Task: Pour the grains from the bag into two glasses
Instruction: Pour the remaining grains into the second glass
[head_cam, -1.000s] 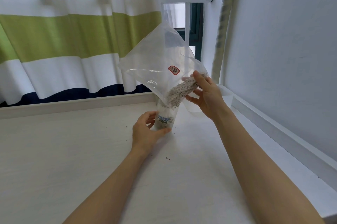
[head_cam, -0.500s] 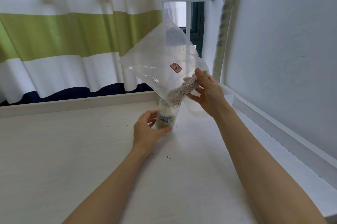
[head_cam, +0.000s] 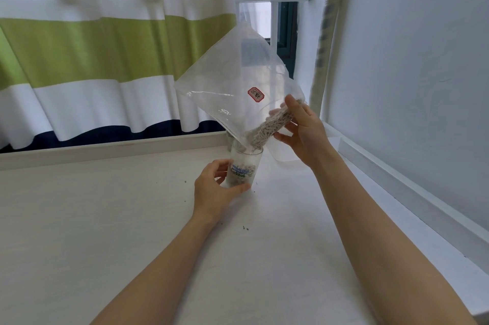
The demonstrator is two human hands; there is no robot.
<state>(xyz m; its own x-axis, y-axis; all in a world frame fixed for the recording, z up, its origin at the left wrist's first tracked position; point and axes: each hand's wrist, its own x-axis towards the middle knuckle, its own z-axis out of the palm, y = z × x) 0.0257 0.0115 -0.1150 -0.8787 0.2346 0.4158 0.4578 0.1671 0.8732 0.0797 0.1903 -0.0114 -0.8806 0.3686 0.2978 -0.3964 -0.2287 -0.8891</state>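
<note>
Grains [head_cam: 267, 128] have slid lower in your tilted bag [head_cam: 232, 86].
Right hand [head_cam: 304, 134] pinches the bag; left hand [head_cam: 214, 189] grips the filling glass [head_cam: 244, 168], counter [head_cam: 105, 218] at 12 o'clock.

Red-bordered sticker [head_cam: 256, 94] on the bag [head_cam: 232, 81], characters too small to read. Blue print [head_cam: 241, 170] on the glass [head_cam: 244, 168], blurred, unreadable.
</note>
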